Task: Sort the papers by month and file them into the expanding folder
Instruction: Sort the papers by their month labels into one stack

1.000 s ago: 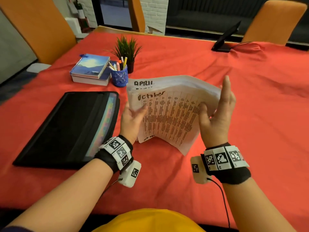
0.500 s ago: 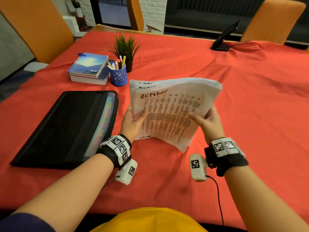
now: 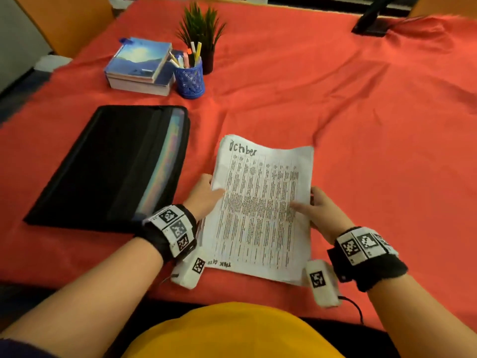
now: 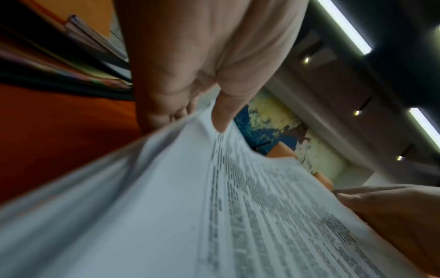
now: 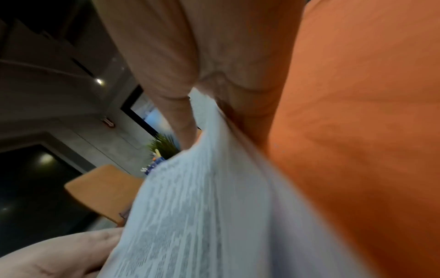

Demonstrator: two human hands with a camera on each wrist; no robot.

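Stack of papers point(image 3: 260, 210) held low over the red-clothed bench point(image 3: 361, 125), top sheet headed "October" in handwriting, printed columns below. Left hand point(image 3: 204, 196) gripping the stack's left edge near its middle: thumb laid on top of the sheet, fingers point(image 4: 164, 105) curled underneath, seen from the left wrist view wrapping the edge. Right hand point(image 3: 318, 208) gripping the right edge about level with the left: thumb flat on the printed face, fingers point(image 5: 240, 105) tucked beneath the stack against the cloth side. Both sets of fingers narrow, closed on the paper with the sheets sandwiched between thumb and fingers. Stack slightly bowed between the two hands, near edge close to the bench's front edge; whether that edge touches the cloth, cannot tell.

Expanding folder point(image 3: 111, 166) lying flat just left of the papers, black, its coloured tab edge facing the stack, close beside the left hand but apart from it. Farther back: two stacked books point(image 3: 140, 67), blue mesh pen cup point(image 3: 189, 78) just beside them, small potted plant point(image 3: 201, 29) behind the cup.
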